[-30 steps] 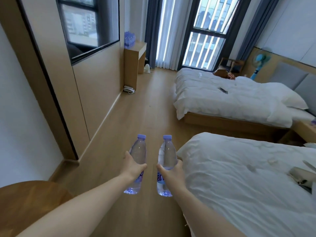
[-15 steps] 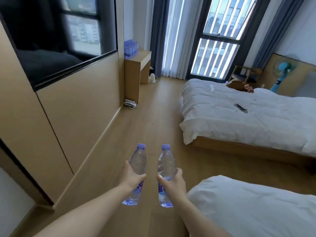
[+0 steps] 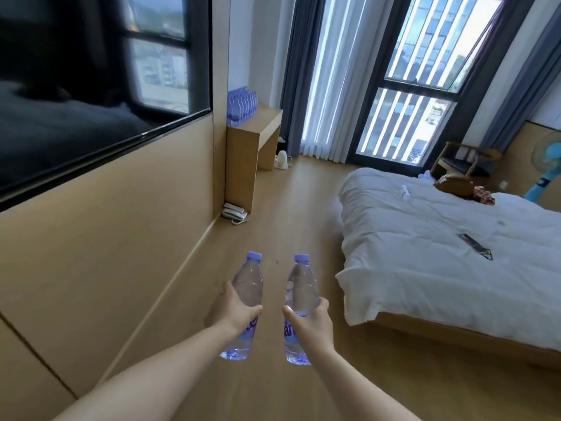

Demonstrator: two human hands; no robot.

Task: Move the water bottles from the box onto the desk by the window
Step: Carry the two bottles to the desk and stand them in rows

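Nearest the camera, two bare forearms reach forward over the wooden floor [image 3: 273,208]. The left hand [image 3: 232,311] is wrapped around the middle of a clear water bottle [image 3: 247,287], thumb across its front, and the bottle stands roughly upright with its pale purple cap on top and its base hanging below the hand. The right hand [image 3: 309,322] grasps a second water bottle [image 3: 300,287] the same way, fingers curled around its labelled waist. The two bottles are held side by side, close together but apart, both above the floor.

To the left runs a tan panelled wall [image 3: 106,238] with a dark glass pane [image 3: 91,86] set in its upper part. To the right lies a bed [image 3: 440,253] with a rumpled white duvet; a dark flat object [image 3: 475,246] rests on it, and a brown bag [image 3: 455,185] sits at its far end.

Farther along the left wall, a white telephone [image 3: 233,212] lies on the floor against the side of a wooden desk [image 3: 261,123]. On the desk, near the wall, stands a cluster of bottles [image 3: 241,103] with purple caps. Past the desk hang dark curtains [image 3: 291,71] and a tall window [image 3: 419,86]. In the far right corner are a wooden chair [image 3: 464,162] and a blue standing fan [image 3: 545,174]
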